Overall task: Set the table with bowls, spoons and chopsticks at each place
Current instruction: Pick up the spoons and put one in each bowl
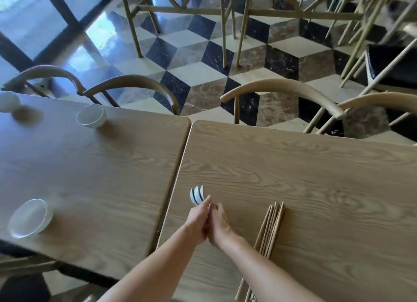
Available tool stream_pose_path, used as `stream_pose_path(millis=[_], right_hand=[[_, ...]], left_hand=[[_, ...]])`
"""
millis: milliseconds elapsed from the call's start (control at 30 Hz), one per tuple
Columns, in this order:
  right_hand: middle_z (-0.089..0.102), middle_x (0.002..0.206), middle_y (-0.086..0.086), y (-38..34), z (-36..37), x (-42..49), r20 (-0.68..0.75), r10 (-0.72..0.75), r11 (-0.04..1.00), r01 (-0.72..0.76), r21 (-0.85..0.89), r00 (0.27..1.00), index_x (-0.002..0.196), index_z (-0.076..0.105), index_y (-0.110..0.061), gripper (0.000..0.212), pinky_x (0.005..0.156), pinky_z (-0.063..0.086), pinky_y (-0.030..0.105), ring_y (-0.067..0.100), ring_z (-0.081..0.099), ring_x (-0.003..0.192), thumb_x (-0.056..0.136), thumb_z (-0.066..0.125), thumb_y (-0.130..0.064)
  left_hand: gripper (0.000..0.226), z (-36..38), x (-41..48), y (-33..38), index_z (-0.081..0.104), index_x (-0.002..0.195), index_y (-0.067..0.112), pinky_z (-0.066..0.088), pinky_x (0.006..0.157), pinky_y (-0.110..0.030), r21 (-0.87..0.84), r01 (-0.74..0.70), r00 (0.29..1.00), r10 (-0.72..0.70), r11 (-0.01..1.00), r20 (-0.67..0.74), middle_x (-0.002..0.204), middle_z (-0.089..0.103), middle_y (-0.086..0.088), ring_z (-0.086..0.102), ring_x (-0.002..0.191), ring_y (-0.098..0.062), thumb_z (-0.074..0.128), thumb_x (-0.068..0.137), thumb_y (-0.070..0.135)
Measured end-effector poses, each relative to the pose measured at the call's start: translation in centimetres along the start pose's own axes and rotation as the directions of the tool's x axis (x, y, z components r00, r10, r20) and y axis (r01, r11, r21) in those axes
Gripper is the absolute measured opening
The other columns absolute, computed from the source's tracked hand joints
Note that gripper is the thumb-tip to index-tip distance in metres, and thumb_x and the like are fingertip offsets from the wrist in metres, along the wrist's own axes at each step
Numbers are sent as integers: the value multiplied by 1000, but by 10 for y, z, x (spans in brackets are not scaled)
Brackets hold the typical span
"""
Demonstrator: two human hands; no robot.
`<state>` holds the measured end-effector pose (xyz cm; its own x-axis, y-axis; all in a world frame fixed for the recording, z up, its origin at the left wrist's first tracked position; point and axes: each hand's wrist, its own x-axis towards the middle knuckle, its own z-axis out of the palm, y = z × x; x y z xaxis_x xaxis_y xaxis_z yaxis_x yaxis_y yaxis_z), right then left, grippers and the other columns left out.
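Two wooden tables sit pushed edge to edge. The left table (90, 166) carries the bowls, the right table (316, 189) carries the rest. Curved-back chairs (282, 87) are tucked along the far edges of both, over a checkered floor (203, 53).

On the right table a bundle of chopsticks (274, 225) lies flat, running from the near edge in toward the middle, just beside the right forearm and partly hidden under it.

Over to the left table: one white bowl (29, 218) sits upright close to its near edge. A second bowl (91, 115) stands by the far edge. A third bowl (6, 101) is at the far left corner, cut off by the frame.

Now the hands, both over the right table near the seam between the tables, pressed side by side. The left hand (198, 220) has its fingers curled round the handles of a fan of white spoons (197, 196), whose bowls stick up beyond the fingertips and point toward the far edge. The right hand (217, 222) has fingers bent in against the left hand; whether they pinch a handle I cannot tell.
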<state>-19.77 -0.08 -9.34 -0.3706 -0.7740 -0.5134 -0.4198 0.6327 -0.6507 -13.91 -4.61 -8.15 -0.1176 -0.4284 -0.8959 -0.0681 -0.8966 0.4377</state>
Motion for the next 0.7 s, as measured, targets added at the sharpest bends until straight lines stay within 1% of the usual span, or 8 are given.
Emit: stream_pose_path(millis=[67, 133, 200, 300, 367, 533, 633, 700], right_hand=[[63, 119, 10, -6, 10, -14, 9, -111, 987, 111, -116, 994, 103, 59, -26, 40, 100, 46, 46, 29, 60, 109, 85, 36, -54], [45, 142, 16, -17, 17, -29, 126, -188, 972, 203, -115, 974, 134, 48, -14, 49, 114, 32, 41, 33, 43, 132, 93, 39, -38], [38, 147, 20, -33, 21, -44, 230, -223, 952, 263, -159, 947, 143, 40, -6, 57, 115, 29, 34, 35, 36, 137, 89, 46, -22], [59, 130, 15, -57, 29, -73, 327, -214, 965, 251, -76, 921, 133, 54, -15, 50, 98, 41, 28, 30, 53, 121, 85, 53, -28], [69, 117, 6, -76, 33, -97, 354, -202, 972, 231, -43, 913, 124, 60, -20, 41, 89, 45, 24, 22, 63, 108, 83, 63, -24], [72, 82, -4, -125, 78, -164, 310, -195, 980, 197, 25, 930, 80, 54, -28, 23, 69, 55, 25, 15, 66, 73, 65, 69, -20], [73, 71, 2, -148, 115, -197, 338, -213, 976, 215, 34, 917, 84, 57, -24, 30, 57, 59, 34, 16, 65, 56, 56, 69, -23], [73, 77, 2, -163, 140, -223, 371, -232, 970, 242, 20, 899, 83, 59, -23, 23, 50, 55, 28, 14, 64, 55, 63, 71, -25]], left_hand=[[41, -17, -1, -2, 71, 105, 3, 57, 72, -36, -82, -2, 1000, 4, 997, 19, 100, 73, -18, 71, 83, -31, 64, 92, 40], [44, -37, -6, -4, 69, 110, 0, 57, 65, -33, -137, -12, 999, 19, 991, 50, 102, 73, -20, 72, 79, -29, 58, 96, 40], [37, -62, -17, -5, 67, 103, 0, 58, 60, -31, -181, -28, 998, 36, 983, 41, 94, 72, -20, 72, 71, -28, 52, 100, 33], [26, -107, -41, -9, 64, 87, 5, 56, 53, -29, -203, -76, 997, 70, 976, -38, 73, 70, -14, 70, 58, -24, 57, 98, 27], [33, -138, -63, -14, 62, 85, 5, 55, 49, -30, -204, -110, 994, 102, 973, -48, 68, 69, -15, 68, 53, -25, 61, 96, 37], [63, -212, -120, -30, 69, 88, 2, 58, 64, -36, -299, -160, 987, 160, 941, -25, 98, 74, -20, 73, 79, -30, 68, 66, 62], [77, -265, -155, -42, 70, 108, -3, 57, 56, -34, -328, -177, 980, 198, 928, 33, 110, 72, -22, 73, 83, -33, 69, 66, 62], [68, -301, -175, -54, 68, 106, -4, 57, 53, -35, -359, -183, 976, 213, 915, 45, 96, 75, -19, 73, 75, -31, 72, 71, 54]])
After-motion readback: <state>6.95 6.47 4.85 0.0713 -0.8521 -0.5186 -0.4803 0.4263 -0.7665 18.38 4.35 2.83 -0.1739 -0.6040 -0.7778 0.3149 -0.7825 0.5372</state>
